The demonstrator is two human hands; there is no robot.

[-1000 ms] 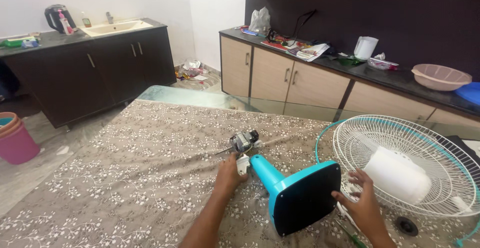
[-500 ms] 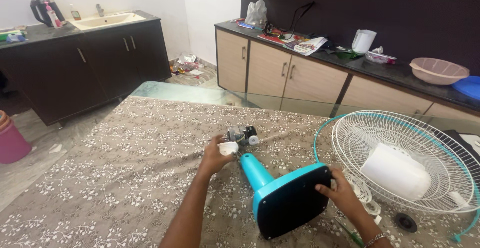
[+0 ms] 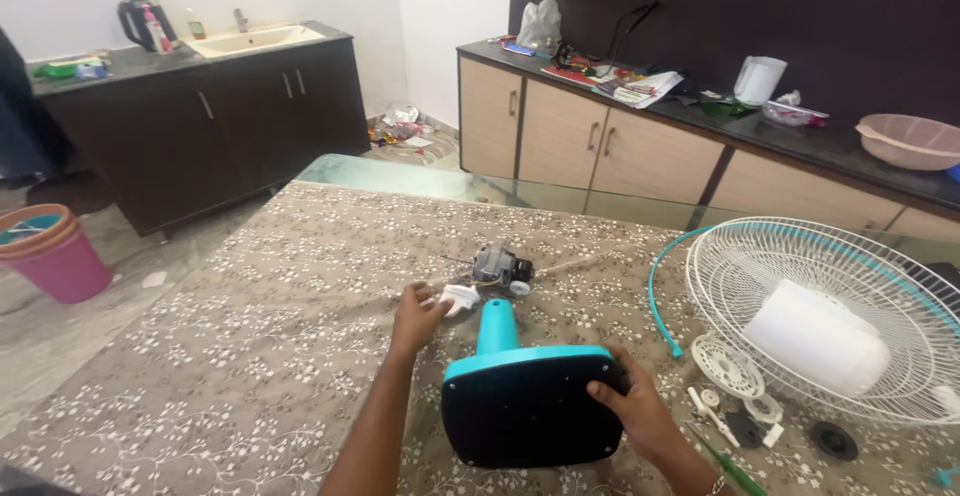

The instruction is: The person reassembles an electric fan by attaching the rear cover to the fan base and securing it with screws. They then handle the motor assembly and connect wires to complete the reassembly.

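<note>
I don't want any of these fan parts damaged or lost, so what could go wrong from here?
1. The right hand tilts the teal fan base on its edge; it could tip onto the motor or strain the wiring the left hand touches at the white piece.
2. The small loose parts beside the fan guard could get swept off or lost in the patterned cloth.

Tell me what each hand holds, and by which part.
The right hand grips the teal fan base at the right edge of its black underside. The left hand pinches a small white plastic part by its near end.
</note>
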